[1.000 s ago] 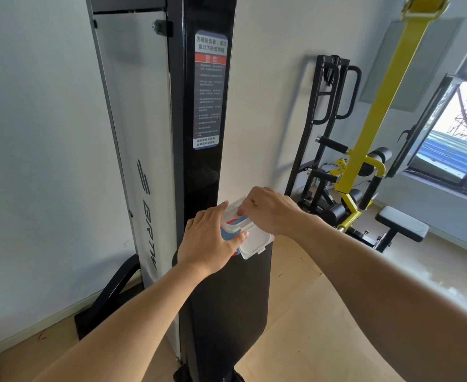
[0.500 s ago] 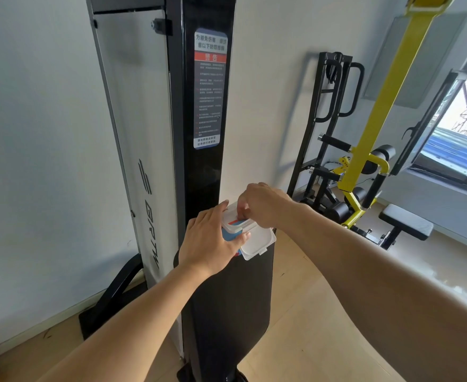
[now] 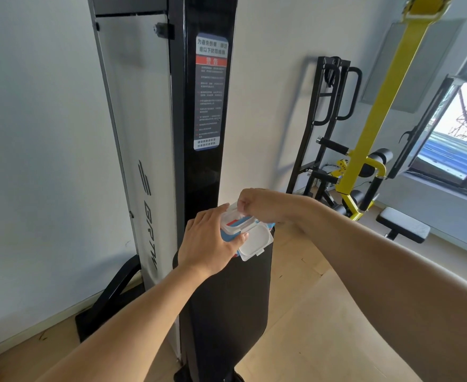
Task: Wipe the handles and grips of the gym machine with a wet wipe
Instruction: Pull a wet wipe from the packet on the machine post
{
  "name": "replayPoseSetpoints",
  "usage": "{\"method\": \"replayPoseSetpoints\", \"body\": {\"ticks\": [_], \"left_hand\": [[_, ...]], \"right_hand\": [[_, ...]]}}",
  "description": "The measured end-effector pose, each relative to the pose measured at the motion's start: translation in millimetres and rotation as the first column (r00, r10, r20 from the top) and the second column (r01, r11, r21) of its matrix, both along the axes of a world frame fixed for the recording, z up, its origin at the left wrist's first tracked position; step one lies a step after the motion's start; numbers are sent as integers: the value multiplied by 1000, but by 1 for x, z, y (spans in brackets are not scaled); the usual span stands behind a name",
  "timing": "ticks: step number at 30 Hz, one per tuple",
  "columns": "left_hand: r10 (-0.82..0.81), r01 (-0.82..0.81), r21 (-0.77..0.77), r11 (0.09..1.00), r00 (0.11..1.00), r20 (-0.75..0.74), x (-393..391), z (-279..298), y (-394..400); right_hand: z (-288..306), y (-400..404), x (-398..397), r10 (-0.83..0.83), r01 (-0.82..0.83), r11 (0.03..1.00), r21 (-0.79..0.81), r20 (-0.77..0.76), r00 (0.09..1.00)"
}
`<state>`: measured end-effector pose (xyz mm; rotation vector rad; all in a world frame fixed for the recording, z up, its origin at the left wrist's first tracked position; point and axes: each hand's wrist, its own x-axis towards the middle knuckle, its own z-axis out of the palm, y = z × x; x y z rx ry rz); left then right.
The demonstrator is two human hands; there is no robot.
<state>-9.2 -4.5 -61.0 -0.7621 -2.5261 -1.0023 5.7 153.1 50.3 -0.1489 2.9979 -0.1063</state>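
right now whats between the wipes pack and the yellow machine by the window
In the head view, the right hand and its forearm cross that stretch, fingers pinching at the opening of the wipes pack. Beyond the arm lies bare wooden floor, then the yellow machine.

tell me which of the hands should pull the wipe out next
Right. The right hand already pinches at the opening of the wipe pack, while the left hand grips the pack to steady it.

Bright daylight enters through the window [image 3: 458, 150] at the right, which is blown out to near white. It casts a soft shadow of the black rack [image 3: 334, 119] onto the wall [image 3: 276, 78] and leaves a pale sheen on the wooden floor [image 3: 323, 312]. The glossy black column [image 3: 207, 175] shows faint reflections. Wide-angle distortion bends straight lines near the edges; focus is sharp throughout.
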Motion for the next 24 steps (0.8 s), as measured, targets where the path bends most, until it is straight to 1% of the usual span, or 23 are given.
{"method": "replayPoseSetpoints", "body": {"ticks": [5, 10, 13, 16, 17, 20, 24], "left_hand": [[-7, 7, -5, 1000, 1000, -7, 0, 0, -1], [-4, 4, -17, 1000, 1000, -11, 0, 0, -1], [-4, 4, -19, 1000, 1000, -17, -1, 0, -1], [0, 0, -27, 1000, 1000, -23, 0, -1, -1], [-1, 1, -24, 1000, 1000, -22, 0, -1, 0], [-6, 6, -16, 1000, 1000, -23, 0, 0, 0], [-6, 6, -5, 1000, 1000, -7, 0, 1, 0]], "right_hand": [[-3, -3, 4, -78, 74, 996, -52, -86, 993], [-12, -7, 0, -94, 96, 995, 5, -150, 984], [-13, -7, 1, -74, 80, 996, 41, -123, 990], [-8, -9, 4, 7, -2, 990, 144, -37, 999], [-5, -9, 6, 15, -12, 989, 150, -15, 1000], [-1, -7, 3, -6, 3, 995, 104, 26, 1000], [-3, -1, 0, -50, 50, 999, -9, 6, 999]]}}
